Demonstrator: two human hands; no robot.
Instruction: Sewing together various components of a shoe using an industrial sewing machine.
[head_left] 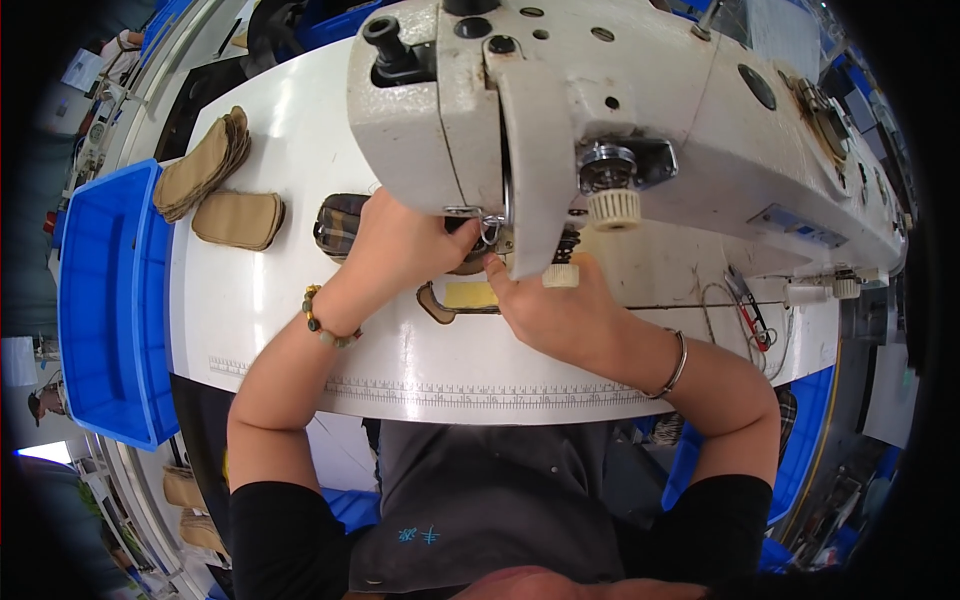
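Note:
A white sewing machine point(420, 140) reaches over the table, its needle area between my hands. My left hand point(395, 240) is closed, thumb and fingers pinched by the presser foot point(488, 232) on a small brown-edged fabric piece point(468, 267), which is mostly hidden. Beneath that hand, a dark plaid padded piece point(338, 226) sticks out to the left. My right hand point(560, 310) is closed at the fabric piece's right edge, its thumb touching it; the machine hides its other fingers. Just in front lie a curved brown-edged piece point(434, 303) and a yellow block point(470, 295).
Stacked tan fabric pieces point(205, 165) and a smaller tan stack point(238, 220) lie at the table's left, beside a blue bin point(110, 310). Red-handled thread snips point(750, 310) rest at the right. A printed ruler point(440, 392) runs along the near edge.

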